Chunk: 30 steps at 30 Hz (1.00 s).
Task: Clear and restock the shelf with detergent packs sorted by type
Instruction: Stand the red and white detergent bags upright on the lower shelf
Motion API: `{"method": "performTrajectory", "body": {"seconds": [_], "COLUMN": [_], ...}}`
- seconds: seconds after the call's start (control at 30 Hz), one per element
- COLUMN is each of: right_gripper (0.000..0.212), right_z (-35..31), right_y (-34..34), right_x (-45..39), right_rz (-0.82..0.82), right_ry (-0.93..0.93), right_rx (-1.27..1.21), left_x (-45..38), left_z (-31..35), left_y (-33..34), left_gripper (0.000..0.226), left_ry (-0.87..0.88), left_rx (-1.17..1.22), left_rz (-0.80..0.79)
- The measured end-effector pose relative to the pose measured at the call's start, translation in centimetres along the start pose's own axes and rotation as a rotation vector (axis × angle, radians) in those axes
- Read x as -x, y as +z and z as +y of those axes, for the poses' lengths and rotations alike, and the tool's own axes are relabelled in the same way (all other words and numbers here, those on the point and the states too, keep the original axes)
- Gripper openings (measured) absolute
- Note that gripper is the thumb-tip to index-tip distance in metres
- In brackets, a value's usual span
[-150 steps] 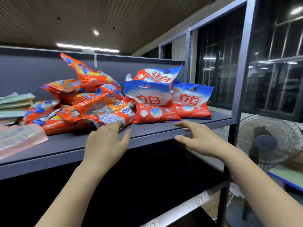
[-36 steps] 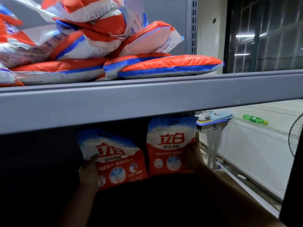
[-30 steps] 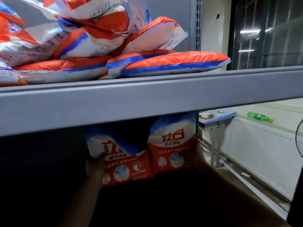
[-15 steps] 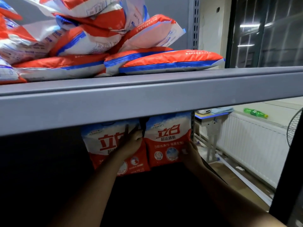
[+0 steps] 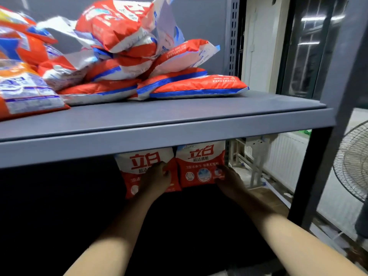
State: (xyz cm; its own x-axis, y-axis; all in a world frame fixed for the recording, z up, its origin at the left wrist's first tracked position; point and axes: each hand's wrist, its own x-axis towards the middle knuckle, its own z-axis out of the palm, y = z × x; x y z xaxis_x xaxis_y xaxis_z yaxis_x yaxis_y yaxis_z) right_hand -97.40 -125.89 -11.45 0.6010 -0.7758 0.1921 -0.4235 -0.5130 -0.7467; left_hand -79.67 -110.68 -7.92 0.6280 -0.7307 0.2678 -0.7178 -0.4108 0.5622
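- Two red-and-white detergent packs stand upright side by side on the dark lower shelf, under the grey upper shelf [image 5: 159,124]; their tops are hidden behind its front edge.
- The left hand [image 5: 157,179] lies on the front of the left pack [image 5: 135,166], fingers bent against its right edge (whether it truly grips or only presses, I cannot tell).
- The right hand [image 5: 229,181] grasps the right pack [image 5: 199,168] at its lower right corner, fingertips on the printed face.
- The two packs touch along their inner edges.
- A loose heap of orange and red packs [image 5: 119,62] lies on the upper shelf, some flat, some tilted.
- A fan [image 5: 352,164] stands at the right, beyond the rack post [image 5: 318,172].
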Motion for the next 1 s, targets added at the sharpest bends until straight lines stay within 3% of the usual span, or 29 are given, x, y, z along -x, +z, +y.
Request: {"method": "performTrajectory", "body": {"seconds": [0.17, 0.37, 0.5, 0.6, 0.67, 0.8, 1.0], "right_gripper": [0.041, 0.047, 0.036, 0.030, 0.016, 0.031, 0.016], "right_z": [-3.1, -7.3, -10.2, -13.7, -15.8, -19.8, -24.5], "right_y": [-3.1, -7.3, -10.4, -12.6, -13.7, -15.0, -15.9], "right_x": [4.9, 10.9, 15.1, 16.9, 17.4, 17.0, 9.4], "right_rz": [-0.054, -0.089, -0.011, 0.165, 0.301, 0.511, 0.479], "right_ry": [-0.077, -0.020, -0.060, -0.222, -0.333, -0.443, -0.319], "right_rx": [0.166, 0.399, 0.397, 0.288, 0.230, 0.156, 0.042], "left_x": [5.4, 12.7, 16.7, 17.7, 17.8, 16.9, 10.9], "left_z": [2.1, 5.7, 8.4, 10.2, 11.4, 12.6, 13.5], "left_y": [-2.5, -7.0, -10.2, -13.3, -15.3, -18.5, -24.4], "left_gripper": [0.030, 0.038, 0.029, 0.029, 0.033, 0.034, 0.030], "left_ry": [-0.018, -0.067, -0.033, 0.174, 0.187, 0.149, 0.194], "left_rx": [-0.088, -0.203, -0.172, -0.171, -0.121, -0.034, -0.012], "left_rz": [0.030, -0.027, 0.188, 0.433, 0.529, 0.588, 0.775]}}
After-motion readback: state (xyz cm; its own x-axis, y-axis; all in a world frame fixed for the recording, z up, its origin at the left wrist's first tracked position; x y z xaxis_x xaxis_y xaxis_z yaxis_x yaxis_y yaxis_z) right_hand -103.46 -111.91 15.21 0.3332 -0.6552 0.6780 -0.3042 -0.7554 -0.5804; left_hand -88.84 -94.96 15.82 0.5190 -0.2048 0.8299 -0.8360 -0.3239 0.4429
